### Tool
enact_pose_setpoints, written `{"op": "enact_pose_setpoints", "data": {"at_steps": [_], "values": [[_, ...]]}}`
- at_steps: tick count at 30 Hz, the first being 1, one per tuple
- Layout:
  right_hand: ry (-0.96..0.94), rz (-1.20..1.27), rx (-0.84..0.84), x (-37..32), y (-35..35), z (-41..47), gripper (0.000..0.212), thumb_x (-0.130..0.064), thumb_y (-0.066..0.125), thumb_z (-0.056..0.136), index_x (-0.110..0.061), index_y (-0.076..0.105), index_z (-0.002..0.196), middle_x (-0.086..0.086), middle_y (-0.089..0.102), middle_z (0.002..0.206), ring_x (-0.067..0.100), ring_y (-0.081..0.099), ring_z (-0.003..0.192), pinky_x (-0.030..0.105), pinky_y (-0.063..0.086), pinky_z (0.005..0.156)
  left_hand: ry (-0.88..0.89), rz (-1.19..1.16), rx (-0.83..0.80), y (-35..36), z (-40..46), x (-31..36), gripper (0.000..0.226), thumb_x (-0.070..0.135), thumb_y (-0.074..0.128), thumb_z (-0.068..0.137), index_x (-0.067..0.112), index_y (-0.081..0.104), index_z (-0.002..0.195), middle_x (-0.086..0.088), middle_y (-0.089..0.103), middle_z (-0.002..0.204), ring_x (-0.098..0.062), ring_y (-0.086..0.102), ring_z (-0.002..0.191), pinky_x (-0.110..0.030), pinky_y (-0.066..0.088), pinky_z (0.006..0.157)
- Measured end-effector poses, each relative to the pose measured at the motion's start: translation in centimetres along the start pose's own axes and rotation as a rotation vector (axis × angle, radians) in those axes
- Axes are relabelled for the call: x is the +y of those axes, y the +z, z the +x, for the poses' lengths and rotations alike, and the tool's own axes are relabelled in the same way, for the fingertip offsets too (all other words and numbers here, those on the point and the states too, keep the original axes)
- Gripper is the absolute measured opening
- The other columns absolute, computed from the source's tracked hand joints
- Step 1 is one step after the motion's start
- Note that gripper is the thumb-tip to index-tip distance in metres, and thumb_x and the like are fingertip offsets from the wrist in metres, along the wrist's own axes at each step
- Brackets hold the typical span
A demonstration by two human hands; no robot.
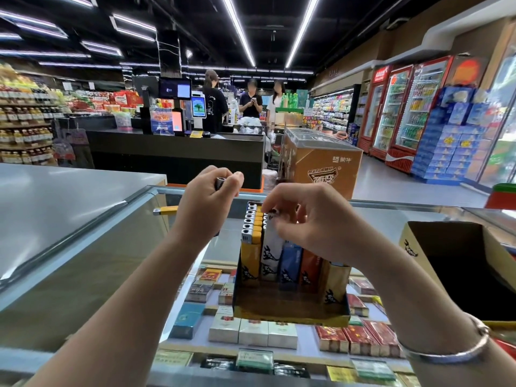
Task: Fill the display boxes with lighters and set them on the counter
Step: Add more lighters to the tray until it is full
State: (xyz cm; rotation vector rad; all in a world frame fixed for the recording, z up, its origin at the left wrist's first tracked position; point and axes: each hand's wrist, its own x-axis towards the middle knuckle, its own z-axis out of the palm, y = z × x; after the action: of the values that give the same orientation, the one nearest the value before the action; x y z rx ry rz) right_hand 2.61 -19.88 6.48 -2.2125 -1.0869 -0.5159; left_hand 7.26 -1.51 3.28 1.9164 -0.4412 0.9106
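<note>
Lighters (252, 223) are packed upright in the display box (290, 311), which sits on the glass counter (117, 247) right in front of me, roughly dead centre. It's a low open cardboard tray, gold-yellow on the near lip, dark inside, split into tall column sleeves: yellow on the far left, then white, blue, orange-red, and a gold one on the right, each with a little black jagged logo. The yellow column is full, with a neat row of silver metal tops and yellow bodies poking out.

My right hand (312, 219) is down over the white column, fingertips curled and pinching the top of a white lighter (272, 241) that stands a bit taller than its sleeve. Can't quite tell whether it's seated all the way.

My left hand (208, 196) is up and to the left of the box, fist closed around a dark lighter (219, 183), with just its silver top peeking out between thumb and fingers.

One loose yellow lighter (165, 210) lies flat on the glass, off to the far left of the box. A second box (446, 255), same yellow with the black logo, sits open on the right. Cigarette packs (252, 332) are lined up under the glass.
</note>
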Motion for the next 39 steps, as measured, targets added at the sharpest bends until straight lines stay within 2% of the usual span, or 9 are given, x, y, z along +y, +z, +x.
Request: {"op": "enact_pose_setpoints", "data": {"at_steps": [4, 11, 14, 18, 22, 27, 31, 34, 39], "values": [[0.007, -0.081, -0.068, 0.1, 0.0, 0.1, 0.017, -0.004, 0.066, 0.081, -0.013, 0.071, 0.094, -0.002, 0.066, 0.08, 0.004, 0.057, 0.067, 0.015, 0.046, 0.064, 0.036, -0.034, -0.049, -0.1, -0.2, 0.1, 0.039, 0.038, 0.048, 0.092, 0.014, 0.052, 0.062, 0.009, 0.04, 0.041, -0.006, 0.034, 0.038, -0.013, 0.027, 0.041], [0.065, -0.146, -0.186, 0.1, 0.4, 0.3, 0.016, -0.007, 0.069, 0.081, -0.016, 0.069, 0.094, -0.01, 0.053, 0.077, 0.002, 0.048, 0.068, 0.017, 0.042, 0.065, 0.042, 0.028, -0.028, 0.0, -0.4, 0.6, 0.039, 0.051, 0.046, 0.083, 0.017, 0.052, 0.064, 0.008, 0.041, 0.048, -0.004, 0.039, 0.041, -0.012, 0.032, 0.043], [0.078, -0.188, -0.204, 0.0, 0.7, 0.4, 0.014, -0.005, 0.069, 0.081, -0.016, 0.067, 0.089, -0.003, 0.058, 0.078, 0.005, 0.048, 0.068, 0.025, 0.045, 0.067, 0.028, 0.007, -0.033, 0.1, -0.5, 0.7, 0.041, 0.051, 0.045, 0.084, 0.016, 0.049, 0.063, 0.009, 0.037, 0.045, -0.004, 0.036, 0.04, -0.011, 0.03, 0.043], [0.092, -0.128, -0.245, -0.1, 0.5, 0.4, 0.009, -0.006, 0.069, 0.081, -0.013, 0.069, 0.087, -0.009, 0.057, 0.082, 0.001, 0.049, 0.071, 0.011, 0.041, 0.067, -0.029, -0.044, 0.007, 0.2, -0.3, 0.7, 0.039, 0.035, 0.042, 0.097, 0.012, 0.042, 0.065, 0.009, 0.032, 0.048, -0.004, 0.032, 0.041, -0.012, 0.028, 0.042], [0.117, -0.073, -0.247, 0.2, 0.1, 0.2, 0.01, -0.009, 0.068, 0.082, -0.012, 0.072, 0.091, -0.011, 0.056, 0.082, 0.0, 0.049, 0.072, 0.011, 0.04, 0.066, -0.119, -0.155, 0.038, 0.0, 0.2, 1.3, 0.022, 0.033, 0.037, 0.082, 0.018, 0.042, 0.067, 0.003, 0.037, 0.06, 0.001, 0.035, 0.048, -0.01, 0.03, 0.046], [0.094, -0.022, -0.108, 0.4, 0.2, 0.2, 0.009, -0.011, 0.066, 0.084, -0.012, 0.071, 0.091, -0.005, 0.062, 0.08, 0.003, 0.055, 0.072, 0.019, 0.047, 0.066, -0.163, -0.329, 0.012, -0.8, 0.5, 1.6, 0.033, 0.035, 0.042, 0.097, 0.014, 0.048, 0.071, -0.001, 0.041, 0.057, -0.005, 0.037, 0.042, -0.017, 0.033, 0.039], [0.092, 0.131, 0.101, 0.5, 0.2, 0.4, 0.013, -0.022, 0.069, 0.082, -0.02, 0.065, 0.093, 0.0, 0.063, 0.072, 0.002, 0.052, 0.06, 0.019, 0.045, 0.06, -0.216, -0.539, -0.025, -1.3, 0.3, 2.4, 0.03, 0.044, 0.057, 0.079, 0.013, 0.056, 0.077, -0.005, 0.051, 0.06, -0.008, 0.041, 0.041, -0.018, 0.036, 0.037], [0.142, 0.267, 0.169, 0.6, 0.2, 0.5, 0.026, -0.026, 0.074, 0.077, -0.028, 0.056, 0.096, 0.002, 0.065, 0.073, 0.014, 0.059, 0.063, 0.027, 0.05, 0.063, -0.256, -0.601, -0.05, -1.2, 0.2, 2.8, 0.027, 0.038, 0.064, 0.072, 0.013, 0.056, 0.077, 0.002, 0.058, 0.057, -0.006, 0.047, 0.042, -0.017, 0.039, 0.04], [0.198, 0.214, 0.234, 1.0, -0.1, 0.5, 0.038, -0.018, 0.077, 0.073, -0.036, 0.052, 0.095, -0.003, 0.058, 0.078, 0.014, 0.058, 0.069, 0.033, 0.055, 0.069, -0.279, -0.684, -0.086, -1.4, 0.1, 3.0, 0.03, 0.038, 0.067, 0.065, 0.014, 0.055, 0.079, 0.004, 0.066, 0.064, -0.009, 0.059, 0.049, -0.016, 0.041, 0.041]]}}
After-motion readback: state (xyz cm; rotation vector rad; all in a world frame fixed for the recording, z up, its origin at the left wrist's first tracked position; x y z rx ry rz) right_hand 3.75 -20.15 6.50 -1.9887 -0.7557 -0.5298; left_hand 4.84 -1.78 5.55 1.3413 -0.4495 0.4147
